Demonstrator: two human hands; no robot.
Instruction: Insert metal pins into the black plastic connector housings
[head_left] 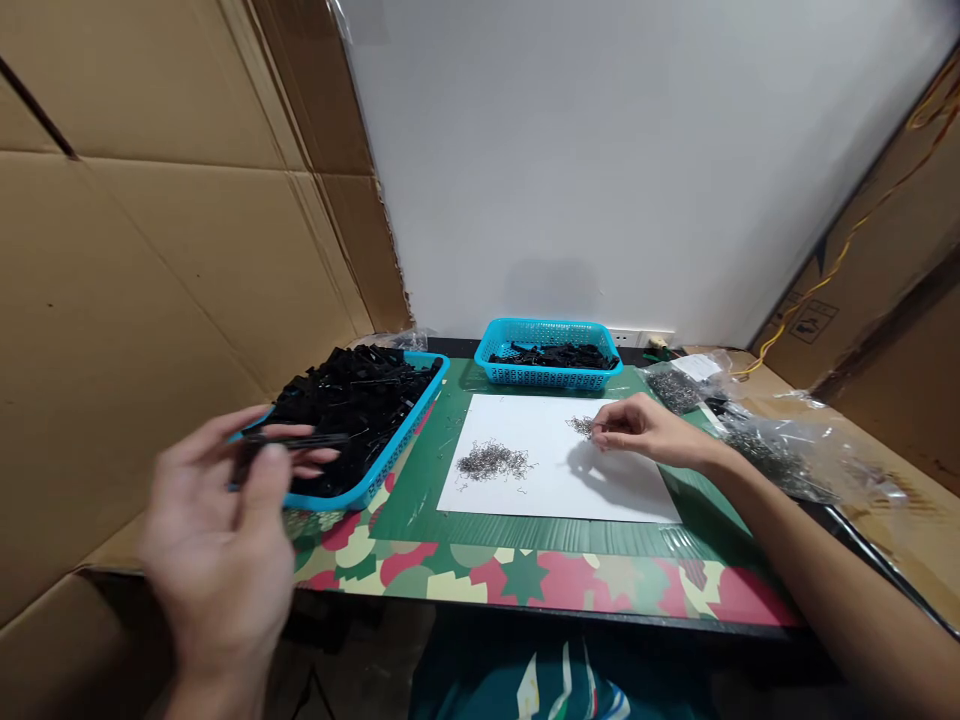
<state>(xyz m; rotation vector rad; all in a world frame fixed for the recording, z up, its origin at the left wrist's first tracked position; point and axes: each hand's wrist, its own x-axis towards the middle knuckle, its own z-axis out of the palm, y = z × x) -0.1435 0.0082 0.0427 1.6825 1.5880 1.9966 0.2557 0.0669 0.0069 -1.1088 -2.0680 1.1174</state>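
Note:
My left hand (225, 540) is raised near the table's front left, somewhat blurred, its thumb and fingers closed on a thin black strip-like part (296, 440) in front of the big blue tray (375, 478) heaped with black parts. My right hand (637, 428) rests on the white sheet (555, 480), fingertips pinched together at a small heap of tiny metal pieces (581, 426). A larger heap of metal pieces (491, 461) lies on the sheet's left half.
A smaller blue basket (551, 375) with black parts stands at the back. Clear plastic bags with metal pieces (780, 455) lie to the right. A green mat (420, 500) and a patterned cloth (525, 580) cover the table. Cardboard walls stand on both sides.

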